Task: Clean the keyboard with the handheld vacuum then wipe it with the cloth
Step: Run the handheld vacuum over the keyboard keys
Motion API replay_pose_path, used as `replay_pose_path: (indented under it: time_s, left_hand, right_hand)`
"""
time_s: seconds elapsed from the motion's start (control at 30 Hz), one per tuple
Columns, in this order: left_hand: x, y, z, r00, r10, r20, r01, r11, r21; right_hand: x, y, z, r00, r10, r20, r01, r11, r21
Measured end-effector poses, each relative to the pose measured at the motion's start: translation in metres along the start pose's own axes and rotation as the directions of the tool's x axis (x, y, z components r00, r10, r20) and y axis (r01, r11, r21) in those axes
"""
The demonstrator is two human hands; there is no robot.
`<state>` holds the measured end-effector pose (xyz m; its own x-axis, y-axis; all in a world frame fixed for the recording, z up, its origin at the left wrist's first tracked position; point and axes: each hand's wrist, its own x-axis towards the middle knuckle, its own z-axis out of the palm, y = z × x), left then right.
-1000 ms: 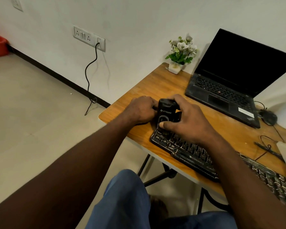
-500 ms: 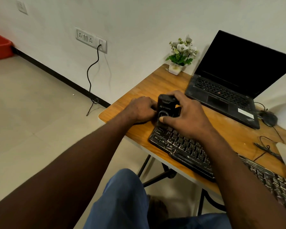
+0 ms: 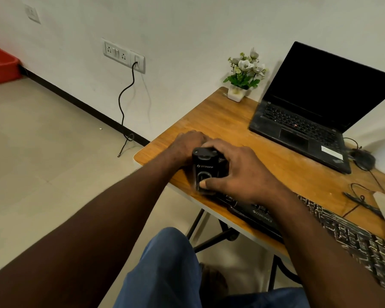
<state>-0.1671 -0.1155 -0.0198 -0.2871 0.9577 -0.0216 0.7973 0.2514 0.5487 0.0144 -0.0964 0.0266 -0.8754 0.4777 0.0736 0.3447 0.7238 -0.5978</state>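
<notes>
Wooden desk (image 3: 220,121) against white wall (image 3: 187,30). Black handheld vacuum (image 3: 206,168) at the left end of a black keyboard (image 3: 342,236), near the desk's front-left corner; gripped by the right hand (image 3: 242,172), fingers curled round it, thumb pressed on its front. Left hand (image 3: 187,144) just behind it, fingers tucked under, hold impossible to tell. Open laptop (image 3: 309,121) and potted flowers (image 3: 242,78) at the far edge.

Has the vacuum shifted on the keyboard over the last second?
Yes. The handheld vacuum, held in the right hand, has slid toward the near edge of the table, over the left corner of the keyboard, away from the laptop.
</notes>
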Motion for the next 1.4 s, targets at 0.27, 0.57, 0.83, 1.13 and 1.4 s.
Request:
replay_pose_path:
  time_s: [0.27, 0.57, 0.83, 1.13, 1.4]
  left_hand:
    - [0.0, -0.001, 0.0, 1.0, 0.021, 0.004, -0.022, 0.999, 0.028]
    - [0.002, -0.005, 0.003, 0.998, 0.055, 0.004, -0.055, 0.997, -0.054]
    - [0.001, -0.009, 0.008, 0.993, 0.103, -0.065, -0.114, 0.972, -0.205]
    - [-0.028, -0.024, 0.02, 0.973, 0.163, -0.166, -0.205, 0.937, -0.282]
    - [-0.039, -0.027, 0.009, 0.972, 0.232, -0.045, -0.236, 0.956, -0.177]
  right_hand:
    - [-0.001, -0.002, 0.005, 0.998, -0.014, -0.057, 0.011, 0.998, -0.054]
    - [-0.011, -0.001, 0.004, 0.999, 0.012, -0.035, -0.011, 1.0, 0.014]
    - [-0.027, 0.005, -0.003, 0.997, 0.071, -0.02, -0.066, 0.984, 0.168]
    - [-0.071, 0.026, -0.003, 0.852, 0.327, -0.408, -0.158, 0.904, 0.396]
    - [-0.041, -0.004, 0.027, 0.892, 0.105, -0.44, -0.068, 0.993, 0.1]
